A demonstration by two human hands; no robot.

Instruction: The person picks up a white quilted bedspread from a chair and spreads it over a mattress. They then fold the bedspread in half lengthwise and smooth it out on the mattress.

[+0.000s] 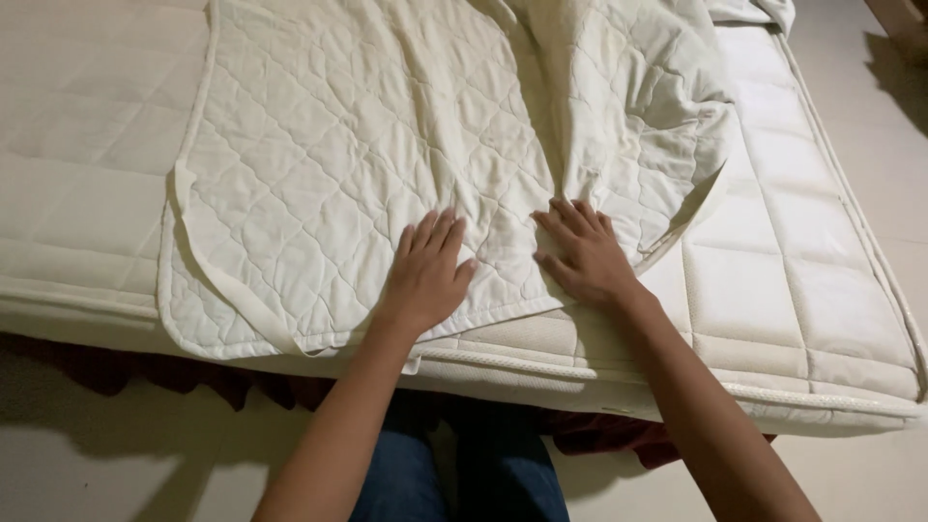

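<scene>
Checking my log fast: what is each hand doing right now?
Left hand: open, flat on the quilted pad, holding nothing.
Right hand: open, fingers spread, pressing the same pad.

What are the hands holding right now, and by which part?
Nothing is gripped. The left hand and right hand lie flat, fingers spread, on the quilted pad near its front edge, over the mattress.

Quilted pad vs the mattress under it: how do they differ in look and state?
The quilted pad is thin, with diamond stitching; the mattress is thick, with large square panels. The pad lies rumpled and bunched toward the upper right, its corner strap loose at the lower left; the mattress lies flat. Both hands, left hand and right hand, press flat on the pad, not the mattress. Both are off-white.
</scene>
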